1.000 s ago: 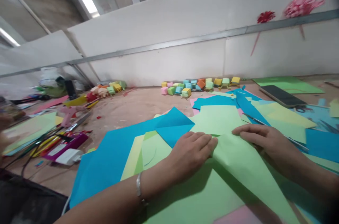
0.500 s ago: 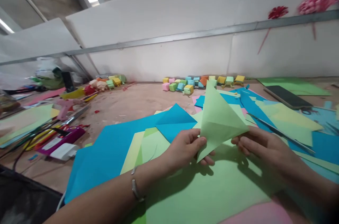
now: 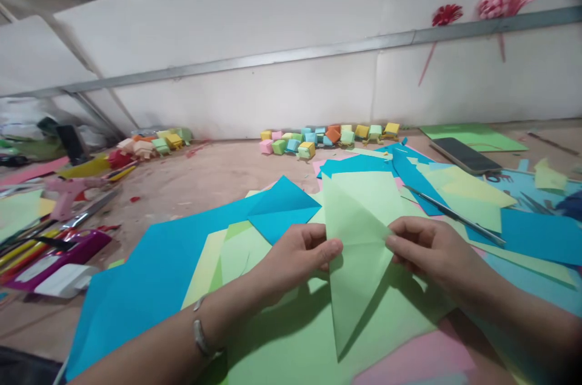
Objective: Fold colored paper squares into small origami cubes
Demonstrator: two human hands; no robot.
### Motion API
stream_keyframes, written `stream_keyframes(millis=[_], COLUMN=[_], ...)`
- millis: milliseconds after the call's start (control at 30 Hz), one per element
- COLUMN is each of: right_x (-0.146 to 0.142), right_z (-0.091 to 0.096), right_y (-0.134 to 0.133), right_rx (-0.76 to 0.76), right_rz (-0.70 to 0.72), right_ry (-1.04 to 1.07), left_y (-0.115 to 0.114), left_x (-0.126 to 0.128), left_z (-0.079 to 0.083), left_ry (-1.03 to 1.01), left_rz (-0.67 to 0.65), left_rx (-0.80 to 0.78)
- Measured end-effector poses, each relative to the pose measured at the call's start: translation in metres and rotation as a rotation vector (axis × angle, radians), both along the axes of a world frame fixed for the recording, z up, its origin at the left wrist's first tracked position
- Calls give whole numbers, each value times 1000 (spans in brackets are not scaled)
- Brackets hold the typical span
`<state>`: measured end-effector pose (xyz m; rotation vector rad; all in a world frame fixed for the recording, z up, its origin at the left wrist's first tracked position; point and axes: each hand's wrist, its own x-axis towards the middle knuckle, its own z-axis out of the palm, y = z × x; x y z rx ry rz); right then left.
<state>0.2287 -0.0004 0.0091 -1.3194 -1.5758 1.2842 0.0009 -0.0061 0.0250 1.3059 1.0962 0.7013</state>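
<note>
A light green sheet of paper, folded into a triangle with a crease across its middle, is held up between both hands. My left hand pinches its left edge, thumb on the near face. On the other side, my right hand closes thumb and fingers on the right corner. Larger light green paper lies flat beneath. Just past my left hand rests a creased blue paper piece, on top of a big blue sheet.
Scissors lie on paper scraps to the right, with a phone behind. Several small coloured paper cubes line the wall. At left are a pink glue gun, a purple device and a white adapter.
The folded green paper has turned so its long edge stands nearly upright on the left, and it sits lower. The hands have moved closer together. The view has shifted right.
</note>
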Motion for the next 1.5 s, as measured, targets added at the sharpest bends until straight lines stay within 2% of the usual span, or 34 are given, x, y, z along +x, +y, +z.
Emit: stream_keyframes(millis=[100,300,500,667,767,933,1067,1167,1267,1400,1500], right_x=[-2,-2,-1,1,3,4,2,-3,-8,-8,-5], right_z=[-1,-2,-2,-6,-10,-12,-7,-3,-2,-5,-6], right_y=[-2,-2,-3,-1,-1,-2,-5,-9,-12,-10,-8], right_rx=[-11,-9,-65,-36,-32,-100,-127,-123,-103,-38,6], right_rz=[51,28,142,85,43,26,25,29,-57,-126,-94], right_ry=[-25,-50,-76,-72,31,192,147,113,111,58,-5], left_y=[1,3,2,3,4,4,3,2,-2,-10,-11], left_x=[1,2,-1,-1,-1,-1,1,-1,-6,-10,-8], left_z=[0,-2,-10,-14,-15,-16,-17,-17,-15,-15,-15], left_ry=[-1,-44,-151,-171,-183,-285,-314,-260,-78,174,363], left_rz=[45,83,46,119,161,148,122,94,87,-4,58], left_rx=[-52,-110,-167,-99,-68,-116,-142,-155,-8,451,678])
